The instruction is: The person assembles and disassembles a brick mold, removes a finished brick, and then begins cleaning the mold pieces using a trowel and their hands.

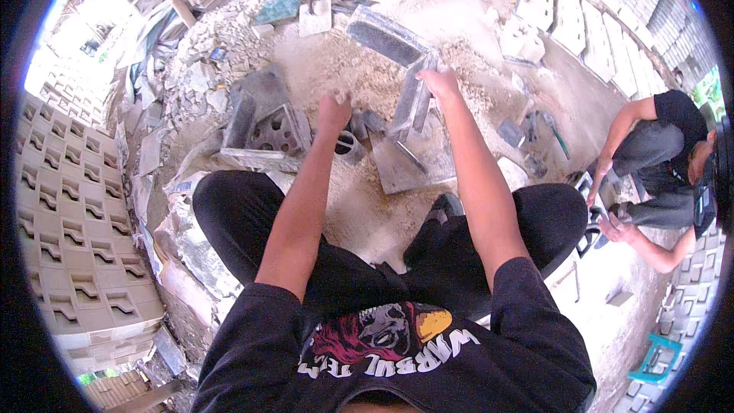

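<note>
My right hand point(438, 81) is closed on the corner of a grey, dust-coated L-shaped mould frame point(391, 37), whose two long sides stand out over the sand. To its left, my left hand point(335, 111) is curled closed above the sand; whatever lies in its fingers, if anything, is hidden. Below that hand stands a round can point(348, 145). Further left sits a grey box mould point(243, 118) with a plate with round holes point(274, 131) in it. A flat dusty board point(413, 164) lies before me, beneath the frame.
Rubble point(195, 80) is heaped at the far left. A wall of stacked patterned blocks point(76, 222) rises on the left, and pale blocks point(566, 15) stand in rows at the far right. Another person point(650, 153) crouches at right, hands on a block. A teal stool point(656, 358) is lower right.
</note>
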The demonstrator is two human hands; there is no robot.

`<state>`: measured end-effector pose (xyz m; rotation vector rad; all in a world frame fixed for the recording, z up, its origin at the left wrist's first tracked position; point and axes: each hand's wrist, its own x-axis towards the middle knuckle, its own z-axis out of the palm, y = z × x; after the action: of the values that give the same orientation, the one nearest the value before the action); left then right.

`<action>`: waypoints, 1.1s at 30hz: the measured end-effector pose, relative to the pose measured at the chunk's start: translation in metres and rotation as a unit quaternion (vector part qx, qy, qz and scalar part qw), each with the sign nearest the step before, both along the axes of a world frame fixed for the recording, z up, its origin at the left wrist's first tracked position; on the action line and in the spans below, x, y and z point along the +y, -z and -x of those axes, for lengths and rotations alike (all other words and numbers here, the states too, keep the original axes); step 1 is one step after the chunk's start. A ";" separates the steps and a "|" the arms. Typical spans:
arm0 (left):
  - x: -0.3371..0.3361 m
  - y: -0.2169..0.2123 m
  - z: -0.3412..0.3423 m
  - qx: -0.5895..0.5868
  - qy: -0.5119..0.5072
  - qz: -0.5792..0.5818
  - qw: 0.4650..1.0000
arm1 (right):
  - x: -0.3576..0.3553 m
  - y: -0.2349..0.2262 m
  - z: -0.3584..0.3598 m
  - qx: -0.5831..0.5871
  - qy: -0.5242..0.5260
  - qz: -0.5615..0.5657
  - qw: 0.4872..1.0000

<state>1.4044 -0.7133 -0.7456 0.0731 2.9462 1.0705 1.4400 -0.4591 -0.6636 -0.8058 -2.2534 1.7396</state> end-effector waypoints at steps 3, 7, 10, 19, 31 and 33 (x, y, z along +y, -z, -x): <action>-0.060 -0.009 0.041 -0.182 0.013 -0.137 0.974 | -0.062 -0.035 0.016 0.128 -0.102 0.195 0.967; -0.022 -0.077 -0.012 -0.293 0.068 -0.627 0.719 | -0.086 -0.043 0.001 0.116 -0.191 0.397 0.890; -0.030 -0.144 -0.031 -0.211 0.067 -0.654 0.724 | -0.111 -0.054 0.005 0.131 -0.228 0.424 0.866; -0.065 -0.174 -0.034 0.058 0.089 -0.400 0.910 | -0.156 -0.107 0.017 0.160 -0.283 0.089 0.941; -0.061 -0.160 -0.027 0.184 0.111 -0.206 0.955 | -0.126 -0.121 0.031 0.158 -0.398 -0.059 0.902; -0.069 -0.154 -0.021 0.159 0.084 -0.222 0.958 | -0.092 -0.161 0.015 0.156 -0.397 -0.096 0.899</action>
<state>1.4254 -0.7826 -0.5914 0.5329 2.8112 1.8146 1.4246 -0.5515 -0.5022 0.4955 -2.6227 1.6779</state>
